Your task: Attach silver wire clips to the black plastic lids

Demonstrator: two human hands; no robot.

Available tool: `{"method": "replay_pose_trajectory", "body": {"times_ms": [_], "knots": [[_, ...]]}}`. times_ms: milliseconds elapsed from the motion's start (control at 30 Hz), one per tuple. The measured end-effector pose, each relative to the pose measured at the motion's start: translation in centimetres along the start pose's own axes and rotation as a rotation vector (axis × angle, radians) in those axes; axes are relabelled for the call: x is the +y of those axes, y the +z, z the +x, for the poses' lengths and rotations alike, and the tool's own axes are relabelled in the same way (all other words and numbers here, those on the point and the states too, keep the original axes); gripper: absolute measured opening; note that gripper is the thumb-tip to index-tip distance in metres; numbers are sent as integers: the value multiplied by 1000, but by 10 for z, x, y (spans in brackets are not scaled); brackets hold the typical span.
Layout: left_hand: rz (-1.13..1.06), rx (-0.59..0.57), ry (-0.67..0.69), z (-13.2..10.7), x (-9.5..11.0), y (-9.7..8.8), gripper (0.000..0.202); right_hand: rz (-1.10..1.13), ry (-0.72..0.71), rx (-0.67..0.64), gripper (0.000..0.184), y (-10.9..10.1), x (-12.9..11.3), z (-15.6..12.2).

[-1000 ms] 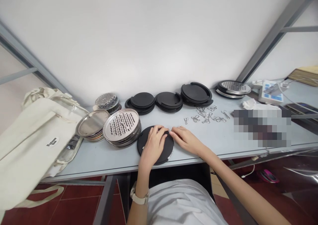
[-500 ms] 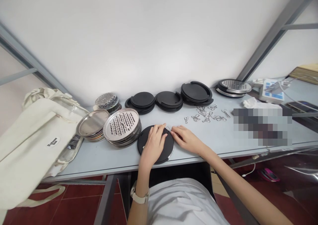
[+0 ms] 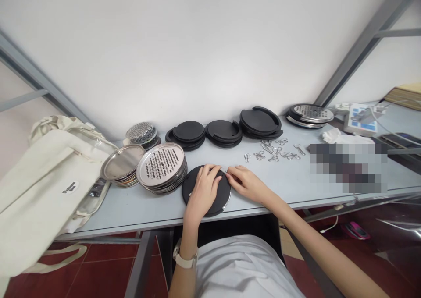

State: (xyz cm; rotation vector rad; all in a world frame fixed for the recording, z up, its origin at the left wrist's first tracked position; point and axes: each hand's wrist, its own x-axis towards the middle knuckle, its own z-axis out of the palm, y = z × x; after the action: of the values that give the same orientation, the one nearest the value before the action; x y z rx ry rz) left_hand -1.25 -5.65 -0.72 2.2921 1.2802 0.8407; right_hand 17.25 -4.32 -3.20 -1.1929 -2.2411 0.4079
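A round black plastic disc (image 3: pixel 222 195) lies at the table's front edge, with a shiny metal rim showing at its lower right. My left hand (image 3: pixel 206 188) rests over it and holds it down, fingers bent toward its far edge and thumb on top. At the disc's upper right, my right hand (image 3: pixel 241 180) is closed in a pinch on a thin wire clip (image 3: pixel 222 170), only partly visible. Several loose wire clips (image 3: pixel 272 151) are scattered beyond that hand. Left of the disc stands a stack of round metal grater plates (image 3: pixel 164 166).
Plain metal discs (image 3: pixel 123 162) and small grater plates (image 3: pixel 141 133) stand at the left. Black round holders (image 3: pixel 189 131) line the wall, and an assembled grater (image 3: pixel 311 114) sits at back right. A cream bag (image 3: pixel 49 179) covers the left end; a power strip (image 3: pixel 361 119) lies right.
My left index finger has bent in closer to the wire clip at the disc's edge. My right hand stays pinched there, almost unmoved. The other things are where they were.
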Motion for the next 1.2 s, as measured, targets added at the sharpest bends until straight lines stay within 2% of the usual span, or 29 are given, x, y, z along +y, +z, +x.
{"method": "replay_pose_trajectory", "body": {"times_ms": [1200], "knots": [[-23, 7, 5, 0, 0, 0, 28, -94, 5, 5, 20, 1, -2, -1]]}}
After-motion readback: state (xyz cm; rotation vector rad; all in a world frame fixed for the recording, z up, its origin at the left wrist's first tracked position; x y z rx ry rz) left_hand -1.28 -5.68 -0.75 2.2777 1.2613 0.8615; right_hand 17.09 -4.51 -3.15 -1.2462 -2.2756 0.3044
